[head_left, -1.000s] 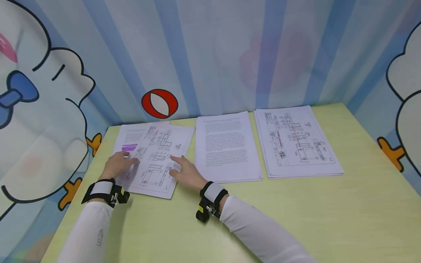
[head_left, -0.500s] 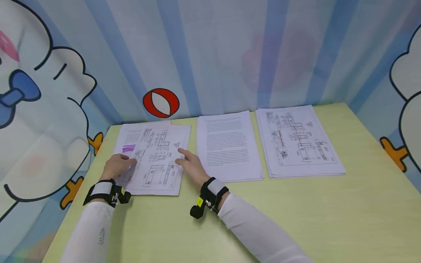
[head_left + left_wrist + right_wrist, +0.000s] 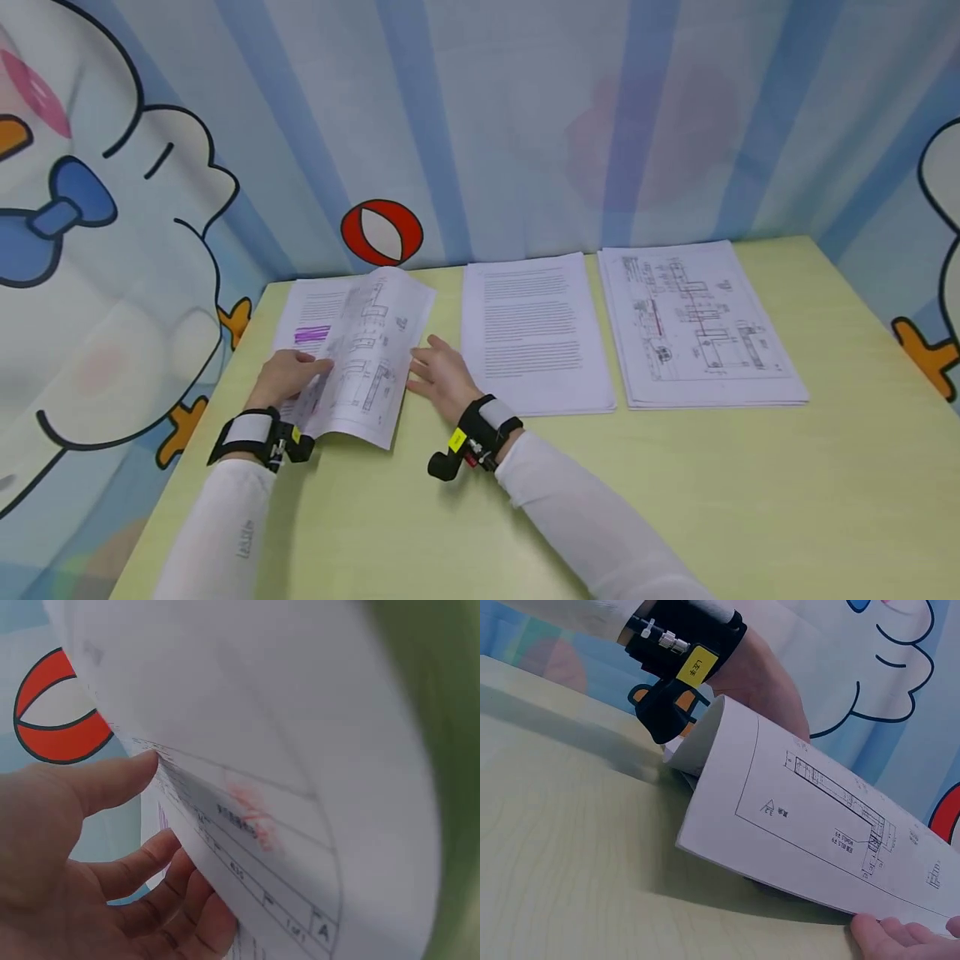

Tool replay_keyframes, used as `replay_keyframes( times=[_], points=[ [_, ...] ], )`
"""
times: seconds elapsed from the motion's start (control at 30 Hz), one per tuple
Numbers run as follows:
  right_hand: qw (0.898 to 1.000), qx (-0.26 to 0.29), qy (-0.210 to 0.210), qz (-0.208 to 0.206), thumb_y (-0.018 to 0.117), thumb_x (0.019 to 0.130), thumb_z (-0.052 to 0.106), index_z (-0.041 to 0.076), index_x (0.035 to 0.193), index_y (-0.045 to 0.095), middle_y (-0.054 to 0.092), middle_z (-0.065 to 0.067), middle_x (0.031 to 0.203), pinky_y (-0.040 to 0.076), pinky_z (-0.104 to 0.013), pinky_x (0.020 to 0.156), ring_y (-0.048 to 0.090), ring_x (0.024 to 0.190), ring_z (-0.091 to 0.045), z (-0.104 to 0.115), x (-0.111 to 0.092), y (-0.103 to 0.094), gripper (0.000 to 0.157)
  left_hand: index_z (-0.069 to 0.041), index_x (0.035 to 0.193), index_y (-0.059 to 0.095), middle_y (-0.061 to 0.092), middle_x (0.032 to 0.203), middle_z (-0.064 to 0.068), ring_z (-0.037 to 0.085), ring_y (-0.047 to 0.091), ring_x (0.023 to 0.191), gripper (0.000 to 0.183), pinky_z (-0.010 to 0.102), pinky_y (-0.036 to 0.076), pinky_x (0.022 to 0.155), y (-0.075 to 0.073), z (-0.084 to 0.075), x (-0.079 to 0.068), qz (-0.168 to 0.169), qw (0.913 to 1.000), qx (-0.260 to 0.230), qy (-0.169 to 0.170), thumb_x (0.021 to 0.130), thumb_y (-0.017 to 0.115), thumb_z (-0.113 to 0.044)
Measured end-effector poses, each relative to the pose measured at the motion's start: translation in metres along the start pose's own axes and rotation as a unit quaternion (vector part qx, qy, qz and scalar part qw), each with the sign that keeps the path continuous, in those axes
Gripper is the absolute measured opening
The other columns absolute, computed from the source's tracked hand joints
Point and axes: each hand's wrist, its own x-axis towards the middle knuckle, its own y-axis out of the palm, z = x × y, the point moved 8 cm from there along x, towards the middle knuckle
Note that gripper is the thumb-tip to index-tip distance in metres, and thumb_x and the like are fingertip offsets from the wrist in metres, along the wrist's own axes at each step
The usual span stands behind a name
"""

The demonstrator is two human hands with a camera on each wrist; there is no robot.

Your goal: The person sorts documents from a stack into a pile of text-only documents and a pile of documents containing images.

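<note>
A sheet with technical drawings (image 3: 367, 358) bows upward over a printed text page with purple marks (image 3: 311, 333) at the table's left. My left hand (image 3: 288, 375) pinches its left edge. In the left wrist view the left thumb (image 3: 120, 784) lies on one side of the sheet and the fingers (image 3: 187, 900) on the other. My right hand (image 3: 446, 379) is beside the sheet's right edge, fingers loosely extended. The right wrist view has the right fingertips (image 3: 889, 934) at that edge of the curled drawing sheet (image 3: 802, 810).
A stack of text pages (image 3: 536, 333) lies in the middle of the table. To its right is another stack with a drawing on top (image 3: 701, 325). The pale yellow table (image 3: 750, 500) meets a cartoon-printed curtain (image 3: 525, 125) at its back edge.
The drawing sheet lay nearly flat and shifted slightly; now it bulges upward and its right edge has lifted. My right hand has moved off its top to beside it. The left hand stays at its left edge.
</note>
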Motion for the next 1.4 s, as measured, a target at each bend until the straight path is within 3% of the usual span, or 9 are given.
replay_keyframes(
  times=[0.23, 0.37, 0.47, 0.67, 0.87, 1.17, 1.4],
  points=[
    [0.999, -0.028, 0.012, 0.031, 0.057, 0.090, 0.034, 0.012, 0.151, 0.012, 0.030, -0.015, 0.151, 0.036, -0.050, 0.108, 0.035, 0.135, -0.030, -0.003, 0.000, 0.013, 0.079, 0.008, 0.133, 0.045, 0.046, 0.134, 0.029, 0.039, 0.049, 0.112, 0.067, 0.048, 0.048, 0.087, 0.012, -0.011, -0.005, 0.017, 0.9989, -0.044, -0.002, 0.091, 0.049, -0.045],
    [0.998, -0.042, 0.017, 0.040, 0.062, 0.085, 0.043, 0.013, 0.151, 0.012, 0.039, -0.016, 0.145, 0.037, -0.051, 0.106, 0.041, 0.131, -0.029, -0.002, 0.000, 0.018, 0.088, 0.006, 0.135, 0.042, 0.046, 0.134, 0.027, 0.037, 0.049, 0.114, 0.069, 0.049, 0.046, 0.093, 0.020, -0.021, -0.011, 0.033, 0.9969, -0.071, 0.003, 0.091, 0.047, -0.047],
    [0.998, -0.047, 0.013, 0.039, 0.066, 0.083, 0.040, 0.014, 0.150, 0.016, 0.053, -0.015, 0.134, 0.042, -0.050, 0.102, 0.053, 0.121, -0.027, -0.002, 0.000, 0.020, 0.088, 0.005, 0.135, 0.043, 0.050, 0.127, 0.025, 0.033, 0.053, 0.106, 0.068, 0.044, 0.048, 0.088, 0.028, -0.032, -0.016, 0.045, 0.9942, -0.097, 0.014, 0.092, 0.048, -0.047],
    [0.998, -0.052, -0.018, 0.026, 0.062, 0.086, 0.018, 0.009, 0.138, 0.039, 0.060, -0.014, 0.124, 0.046, -0.042, 0.098, 0.060, 0.107, -0.024, -0.001, 0.000, 0.017, 0.057, 0.001, 0.135, 0.045, 0.053, 0.122, 0.019, 0.026, 0.053, 0.097, 0.065, 0.033, 0.048, 0.081, 0.045, -0.050, -0.021, 0.069, 0.9896, -0.122, 0.029, 0.091, 0.049, -0.046],
    [0.997, -0.069, -0.028, -0.004, 0.057, 0.088, 0.012, 0.012, 0.140, 0.038, 0.060, -0.011, 0.124, 0.045, -0.040, 0.098, 0.059, 0.108, -0.023, 0.004, 0.001, 0.005, 0.055, -0.004, 0.135, 0.047, 0.054, 0.120, 0.016, 0.027, 0.052, 0.095, 0.060, 0.031, 0.045, 0.075, 0.050, -0.058, -0.022, 0.061, 0.9907, -0.118, 0.027, 0.091, 0.052, -0.044],
    [0.996, -0.059, -0.060, 0.028, 0.051, 0.092, 0.011, 0.015, 0.139, 0.039, 0.056, -0.011, 0.128, 0.043, -0.042, 0.100, 0.056, 0.115, -0.025, 0.045, -0.011, -0.014, 0.049, -0.008, 0.136, 0.048, 0.056, 0.122, 0.013, 0.025, 0.056, 0.094, 0.065, 0.035, 0.048, 0.075, 0.046, -0.073, -0.021, 0.029, 0.9854, -0.161, 0.049, 0.088, 0.053, -0.051],
    [0.994, -0.059, -0.085, 0.040, 0.049, 0.094, 0.012, 0.018, 0.140, 0.038, 0.053, -0.012, 0.132, 0.044, -0.040, 0.096, 0.054, 0.119, -0.026, 0.081, -0.021, -0.036, 0.048, -0.011, 0.132, 0.051, 0.060, 0.113, 0.012, 0.025, 0.062, 0.088, 0.061, 0.037, 0.054, 0.076, 0.054, -0.102, -0.018, 0.040, 0.9693, -0.230, 0.077, 0.087, 0.052, -0.053]
  ],
)
